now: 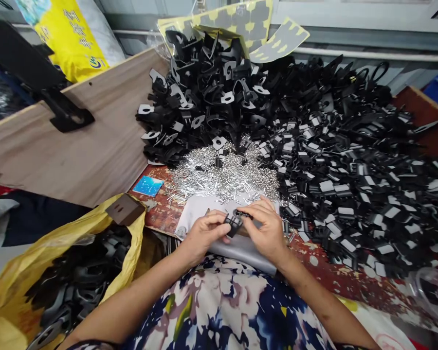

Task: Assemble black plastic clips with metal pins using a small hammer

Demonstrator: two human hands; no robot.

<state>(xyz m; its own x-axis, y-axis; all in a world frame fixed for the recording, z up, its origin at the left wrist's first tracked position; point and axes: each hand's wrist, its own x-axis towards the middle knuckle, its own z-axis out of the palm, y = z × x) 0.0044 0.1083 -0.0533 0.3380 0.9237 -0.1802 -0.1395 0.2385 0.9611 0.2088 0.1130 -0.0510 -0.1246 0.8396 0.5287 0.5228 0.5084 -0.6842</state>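
Note:
Low over a grey sheet (195, 209) at the table's front edge, both hands meet around small black plastic parts. My left hand (206, 231) is closed on a black plastic clip (233, 226), pinched between thumb and fingers. A second, smaller black plastic piece (244, 214) sits in the pinch of my right hand (266, 228). The two pieces touch or nearly touch; whether they are joined I cannot tell. Just behind the hands spreads a heap of shiny metal pins (222, 175).
Black parts with grey pads (350, 184) are heaped on the right, larger black parts (211, 92) at the back. A yellow sack (131, 253) of black pieces stands left, with a brown box (125, 209) on its rim. A wooden board (76, 155) borders the table's left.

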